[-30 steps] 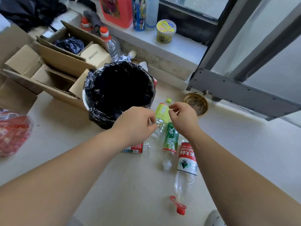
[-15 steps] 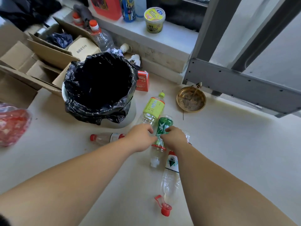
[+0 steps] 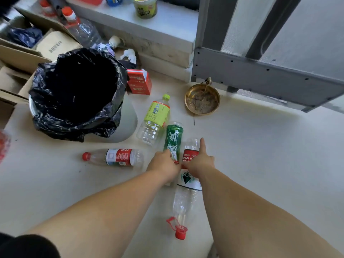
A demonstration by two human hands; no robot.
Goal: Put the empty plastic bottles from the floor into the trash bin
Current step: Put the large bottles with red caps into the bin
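1. Far left: black-bagged round trash bin (image 3: 55, 125), mouth open and facing up, nothing over it
2. Just right of and below it: clear plastic bottle with red cap and red-white label (image 3: 113, 157) flat on the pale floor (image 3: 260, 164), long axis left-right, cap pointing left, apart from both hands
3. Yellow-green labelled clear bottle (image 3: 155, 121) lies cap away from me, just beside the bin base
4. Left hand (image 3: 163, 164) sits on the near end of the green-labelled clear bottle (image 3: 173, 140); fingers curled down onto it, but I can't tell if it's a closed grasp or just contact
5. That green bottle's long axis runs away from me, so the body lies straight ahead of the left hand; the bin is up and left of it, so I judge the left hand is the nearer one for the carry
6. Right hand (image 3: 200, 164) rests over the red-labelled clear bottle (image 3: 189, 155), index finger stretched forward, not clamped
7. Long clear bottle with white label (image 3: 184, 198), its red flip cap open, points toward me beneath the right forearm
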